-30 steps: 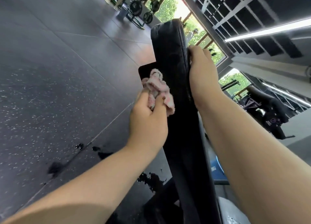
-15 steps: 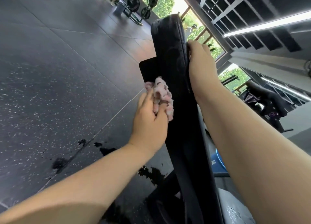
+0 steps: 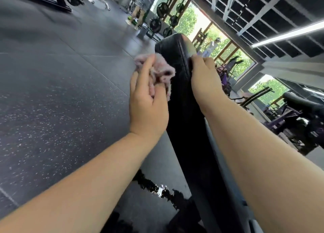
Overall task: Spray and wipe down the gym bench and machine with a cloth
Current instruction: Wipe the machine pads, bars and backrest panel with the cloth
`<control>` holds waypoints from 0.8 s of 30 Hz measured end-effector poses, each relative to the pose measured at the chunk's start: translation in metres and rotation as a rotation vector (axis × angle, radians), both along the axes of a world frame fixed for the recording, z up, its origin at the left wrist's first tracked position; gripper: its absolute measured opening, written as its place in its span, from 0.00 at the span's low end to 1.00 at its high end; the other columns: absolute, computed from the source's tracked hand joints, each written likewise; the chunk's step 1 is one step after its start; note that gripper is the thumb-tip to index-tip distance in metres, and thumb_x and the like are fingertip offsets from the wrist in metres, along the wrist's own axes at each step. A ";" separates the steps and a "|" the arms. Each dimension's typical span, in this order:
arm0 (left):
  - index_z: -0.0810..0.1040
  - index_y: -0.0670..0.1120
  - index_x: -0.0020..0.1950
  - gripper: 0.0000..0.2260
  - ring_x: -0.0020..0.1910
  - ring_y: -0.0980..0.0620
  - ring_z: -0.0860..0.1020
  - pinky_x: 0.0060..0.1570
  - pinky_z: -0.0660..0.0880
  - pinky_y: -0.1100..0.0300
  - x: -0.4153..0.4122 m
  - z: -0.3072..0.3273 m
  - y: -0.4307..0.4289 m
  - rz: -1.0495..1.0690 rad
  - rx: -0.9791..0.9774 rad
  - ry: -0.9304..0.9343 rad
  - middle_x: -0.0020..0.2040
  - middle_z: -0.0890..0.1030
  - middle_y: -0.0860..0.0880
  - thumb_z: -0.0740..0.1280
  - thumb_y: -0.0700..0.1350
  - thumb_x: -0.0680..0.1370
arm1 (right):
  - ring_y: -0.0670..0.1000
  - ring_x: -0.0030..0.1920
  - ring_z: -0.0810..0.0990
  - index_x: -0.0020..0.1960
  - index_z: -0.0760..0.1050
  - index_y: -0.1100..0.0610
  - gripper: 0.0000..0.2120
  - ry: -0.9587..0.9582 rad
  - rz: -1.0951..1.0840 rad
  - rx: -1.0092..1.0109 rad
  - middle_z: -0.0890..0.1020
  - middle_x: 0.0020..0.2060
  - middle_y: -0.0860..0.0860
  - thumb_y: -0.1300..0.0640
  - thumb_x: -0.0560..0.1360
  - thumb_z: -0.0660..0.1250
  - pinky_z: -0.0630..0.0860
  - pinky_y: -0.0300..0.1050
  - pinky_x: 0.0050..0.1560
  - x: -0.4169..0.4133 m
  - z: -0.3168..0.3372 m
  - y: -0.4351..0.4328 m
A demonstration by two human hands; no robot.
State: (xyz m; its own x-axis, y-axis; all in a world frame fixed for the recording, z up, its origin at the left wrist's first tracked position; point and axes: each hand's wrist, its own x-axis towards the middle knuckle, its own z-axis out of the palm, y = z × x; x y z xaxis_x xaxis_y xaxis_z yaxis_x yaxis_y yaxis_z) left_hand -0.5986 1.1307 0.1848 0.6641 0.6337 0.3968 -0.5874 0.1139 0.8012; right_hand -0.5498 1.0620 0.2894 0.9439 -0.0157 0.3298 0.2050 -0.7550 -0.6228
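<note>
Cloth (image 3: 154, 69), pink, bunched in left hand (image 3: 149, 106), fingers curled round it. It sits against the left side of the tilted black bench pad (image 3: 182, 110). Right hand (image 3: 203, 78) grips the pad's right edge, fingers wrapped over. Wet patch (image 3: 157, 189) on floor (image 3: 52, 101).

Two hands (left hand (image 3: 148, 108), right hand (image 3: 204, 80)), one pink cloth (image 3: 157, 69), one bench pad (image 3: 184, 101), one puddle (image 3: 157, 187).

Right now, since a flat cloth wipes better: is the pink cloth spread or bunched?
Bunched. The fluffy pink cloth is crumpled into a wad, gripped in the left hand beside the black padded bench.
</note>
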 end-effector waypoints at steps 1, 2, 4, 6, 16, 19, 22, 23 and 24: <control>0.73 0.52 0.69 0.18 0.63 0.62 0.73 0.62 0.69 0.71 0.000 0.007 0.000 0.023 0.038 -0.053 0.64 0.69 0.53 0.59 0.41 0.80 | 0.51 0.54 0.74 0.59 0.68 0.50 0.13 -0.019 0.001 0.001 0.74 0.49 0.45 0.44 0.80 0.55 0.70 0.47 0.56 0.001 -0.001 0.001; 0.76 0.47 0.68 0.17 0.66 0.53 0.74 0.65 0.72 0.60 -0.002 0.008 -0.006 0.044 0.114 -0.102 0.66 0.71 0.48 0.59 0.42 0.80 | 0.48 0.51 0.74 0.59 0.70 0.50 0.13 -0.029 0.001 -0.025 0.73 0.45 0.42 0.45 0.80 0.56 0.69 0.44 0.51 0.001 0.000 0.003; 0.77 0.39 0.66 0.16 0.67 0.41 0.73 0.67 0.71 0.45 -0.013 -0.008 -0.027 0.150 0.384 -0.177 0.67 0.74 0.40 0.60 0.37 0.79 | 0.48 0.49 0.74 0.57 0.72 0.51 0.12 -0.029 0.008 -0.005 0.70 0.41 0.39 0.46 0.80 0.57 0.66 0.43 0.47 0.002 -0.001 0.002; 0.77 0.38 0.65 0.17 0.66 0.39 0.74 0.68 0.69 0.48 -0.017 -0.019 -0.032 0.252 0.548 -0.199 0.66 0.75 0.37 0.61 0.32 0.77 | 0.49 0.51 0.75 0.51 0.71 0.49 0.07 -0.012 0.031 0.122 0.73 0.41 0.40 0.46 0.80 0.59 0.67 0.44 0.50 -0.002 0.001 -0.001; 0.82 0.49 0.47 0.12 0.30 0.55 0.74 0.37 0.71 0.60 0.065 0.079 0.066 -0.090 0.252 0.145 0.32 0.76 0.55 0.58 0.42 0.77 | 0.43 0.44 0.74 0.54 0.71 0.50 0.11 -0.006 0.049 0.221 0.77 0.44 0.43 0.44 0.79 0.60 0.69 0.45 0.46 0.000 -0.005 -0.005; 0.83 0.47 0.58 0.14 0.42 0.54 0.79 0.47 0.74 0.62 0.041 0.048 0.053 0.083 0.280 0.059 0.46 0.79 0.50 0.60 0.42 0.78 | 0.38 0.43 0.72 0.51 0.71 0.47 0.07 -0.027 0.050 0.166 0.73 0.41 0.37 0.45 0.80 0.58 0.69 0.45 0.48 0.000 -0.002 -0.002; 0.82 0.41 0.59 0.14 0.54 0.45 0.79 0.55 0.71 0.66 0.023 0.019 0.035 0.325 0.388 -0.014 0.57 0.80 0.43 0.62 0.39 0.77 | 0.46 0.40 0.72 0.46 0.71 0.49 0.10 -0.039 0.034 -0.016 0.72 0.37 0.42 0.48 0.81 0.54 0.65 0.45 0.45 -0.008 0.003 0.003; 0.83 0.40 0.58 0.15 0.55 0.42 0.79 0.55 0.71 0.65 0.016 0.011 0.028 0.362 0.436 -0.043 0.58 0.80 0.41 0.61 0.37 0.76 | 0.51 0.42 0.72 0.44 0.72 0.51 0.12 -0.055 0.007 -0.128 0.73 0.37 0.46 0.49 0.81 0.53 0.64 0.45 0.45 -0.007 0.008 0.005; 0.83 0.40 0.57 0.15 0.55 0.42 0.79 0.56 0.71 0.63 0.006 0.004 0.022 0.368 0.490 -0.068 0.58 0.80 0.40 0.61 0.37 0.75 | 0.54 0.44 0.71 0.42 0.71 0.52 0.14 -0.058 -0.024 -0.207 0.73 0.38 0.50 0.49 0.81 0.52 0.63 0.46 0.45 -0.006 0.015 0.008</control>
